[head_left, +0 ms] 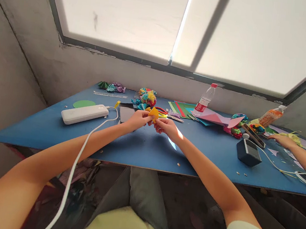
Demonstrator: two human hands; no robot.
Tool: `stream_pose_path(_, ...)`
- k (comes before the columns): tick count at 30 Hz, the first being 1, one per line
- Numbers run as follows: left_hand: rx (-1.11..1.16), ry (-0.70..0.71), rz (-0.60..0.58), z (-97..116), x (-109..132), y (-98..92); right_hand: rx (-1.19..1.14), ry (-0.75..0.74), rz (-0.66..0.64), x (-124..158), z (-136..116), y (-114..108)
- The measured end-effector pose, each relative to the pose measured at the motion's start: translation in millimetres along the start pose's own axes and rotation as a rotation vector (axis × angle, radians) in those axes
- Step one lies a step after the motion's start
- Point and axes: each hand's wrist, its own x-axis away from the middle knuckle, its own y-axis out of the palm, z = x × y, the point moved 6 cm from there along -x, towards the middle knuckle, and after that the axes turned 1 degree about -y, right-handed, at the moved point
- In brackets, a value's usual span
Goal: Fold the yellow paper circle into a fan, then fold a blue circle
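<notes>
Head view: the left hand point(138, 120) and right hand point(167, 127) both pinch a small, folded, yellow-orange paper piece point(153, 113) between their fingertips over the blue table point(137, 151); neither is nearer, the paper's long axis unclear.

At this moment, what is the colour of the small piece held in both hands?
The small piece is orange-yellow; the head view shows it best.

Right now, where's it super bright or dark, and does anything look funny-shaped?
Head view: brightest in the strip between the white panels; head view: a glare patch lights the right hand near its wrist and another the blue table; head view: dark under the table, and the left arm seems stretched toward the corner.
</notes>
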Motion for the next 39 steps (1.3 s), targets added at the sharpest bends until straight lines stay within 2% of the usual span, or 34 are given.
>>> stream_pose_path(11,0.157,-0.1,-0.041,-2,2,4.0,0.013,-0.005,0.017,-2,0,-3)
stream_pose_path(16,0.244,-0.167,-0.026,-10,3,5.6,0.019,-0.036,0.079,-1,-1,-4)
stream_pose_path(22,0.27,-0.148,0.03,-6,4,3.9,-0.014,-0.017,0.046,-1,3,-1)
stream_pose_path(31,0.235,-0.155,0.033,-2,5,1.0,-0.091,-0.001,0.004,0,1,0)
stream_pose_path(39,0.24,-0.166,0.023,3,6,0.8,0.027,-0.108,0.05,-2,-1,-6)
